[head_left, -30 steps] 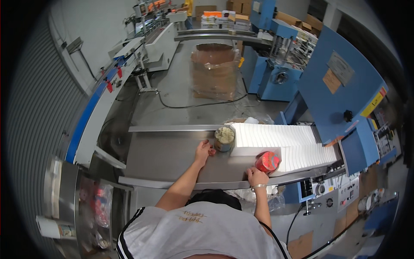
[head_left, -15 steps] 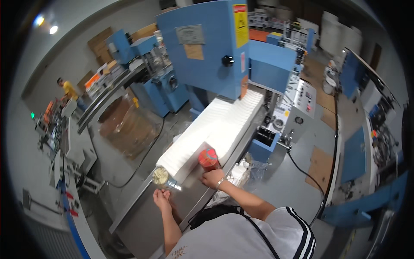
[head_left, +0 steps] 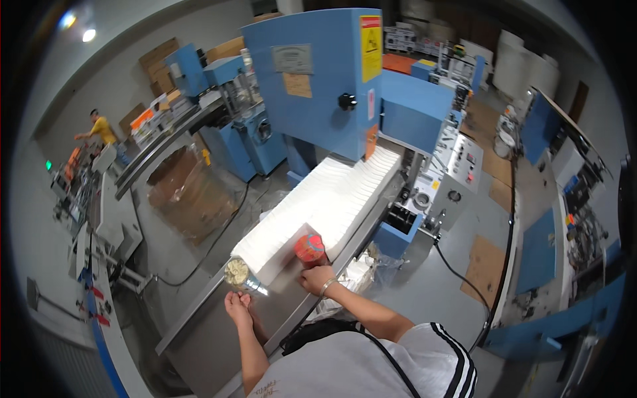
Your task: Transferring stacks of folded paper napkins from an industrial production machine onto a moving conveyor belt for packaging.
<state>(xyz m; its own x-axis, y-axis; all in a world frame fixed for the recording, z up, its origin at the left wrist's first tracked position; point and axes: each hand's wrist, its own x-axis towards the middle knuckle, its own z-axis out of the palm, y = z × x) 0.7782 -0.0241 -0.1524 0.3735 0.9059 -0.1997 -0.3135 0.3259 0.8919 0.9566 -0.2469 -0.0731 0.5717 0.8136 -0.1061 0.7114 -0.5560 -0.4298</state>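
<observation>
A long stack of white folded paper [head_left: 298, 219] lies on a metal bed [head_left: 206, 345]. At its near left end stands a clear cylindrical container [head_left: 237, 272] with pale, cream-coloured pieces showing at the top. My left hand [head_left: 238, 307] is just in front of that container, fingers drawn together; whatever they pinch, if anything, is too small to make out. Beside the stack's near right end is a red cylinder [head_left: 309, 247] with blue marks on top. My right hand [head_left: 317, 279] is closed close to the cylinder's near side, its fingertips partly hidden.
A tall blue machine housing [head_left: 312, 79] rises over the stack's far end. To the right are a control panel [head_left: 468, 162] and crumpled clear plastic [head_left: 388, 265]. A plastic-lined brown bin [head_left: 192, 199] stands left. Far left, a person in yellow [head_left: 103, 131] works.
The whole view has shifted slightly, so the stack and both hands sit a little further left. My hands keep nearly the same places beside the two cylinders. The distant person's arm now reaches out.
</observation>
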